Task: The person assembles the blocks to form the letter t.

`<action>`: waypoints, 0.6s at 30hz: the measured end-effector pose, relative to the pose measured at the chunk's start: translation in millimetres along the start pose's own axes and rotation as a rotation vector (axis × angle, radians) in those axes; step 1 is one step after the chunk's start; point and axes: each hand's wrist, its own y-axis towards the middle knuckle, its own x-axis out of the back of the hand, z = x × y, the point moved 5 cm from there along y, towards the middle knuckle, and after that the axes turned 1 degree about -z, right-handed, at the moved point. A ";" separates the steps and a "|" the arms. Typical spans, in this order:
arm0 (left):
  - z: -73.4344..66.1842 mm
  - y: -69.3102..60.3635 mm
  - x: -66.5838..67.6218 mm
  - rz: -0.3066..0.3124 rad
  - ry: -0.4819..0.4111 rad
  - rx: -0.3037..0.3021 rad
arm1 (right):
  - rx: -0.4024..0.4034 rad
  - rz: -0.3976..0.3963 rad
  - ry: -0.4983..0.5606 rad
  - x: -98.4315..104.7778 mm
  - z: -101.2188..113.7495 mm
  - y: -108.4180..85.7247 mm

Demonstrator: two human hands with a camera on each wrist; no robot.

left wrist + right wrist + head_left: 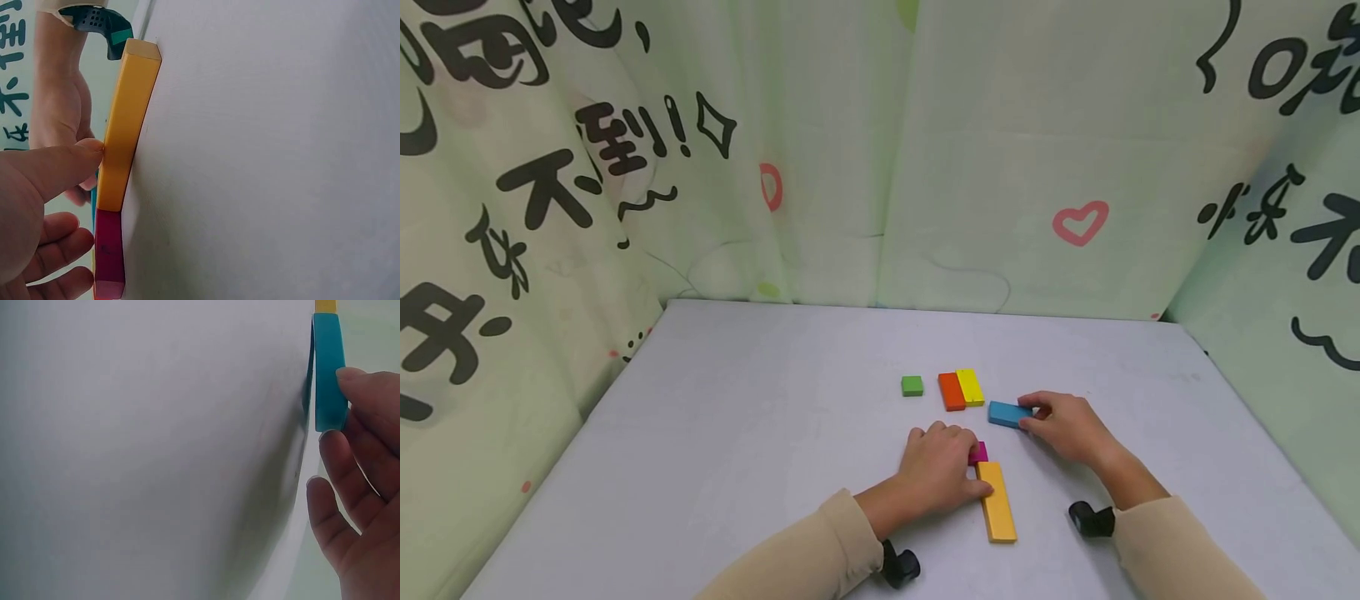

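In the head view a long orange-yellow block (997, 504) lies end to end with a magenta block (978, 452). The left hand (936, 468) rests on them, thumb on the long block, fingers by the magenta one. The left wrist view shows the thumb touching the long block (128, 125) and the other fingers, slightly bent, beside the magenta block (109, 253). The right hand (1067, 427) pinches the right end of a blue block (1009, 414). In the right wrist view that block (330, 372) is between thumb and fingers of the right hand (375, 462).
Beyond the hands, a red-orange block (951, 392) and a yellow block (971, 387) lie side by side. A small green block (912, 386) sits to their left. Printed curtains (970, 167) hang behind and beside the white table (737, 417).
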 end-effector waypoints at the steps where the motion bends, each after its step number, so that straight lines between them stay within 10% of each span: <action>1: 0.0 -0.1 0.2 -0.001 0.001 -0.001 | 0.002 0.000 -0.002 0.1 -0.1 -0.7; 18: -0.6 1.2 -1.5 0.001 -0.012 0.001 | 0.028 0.047 -0.018 -3.8 6.0 -16.4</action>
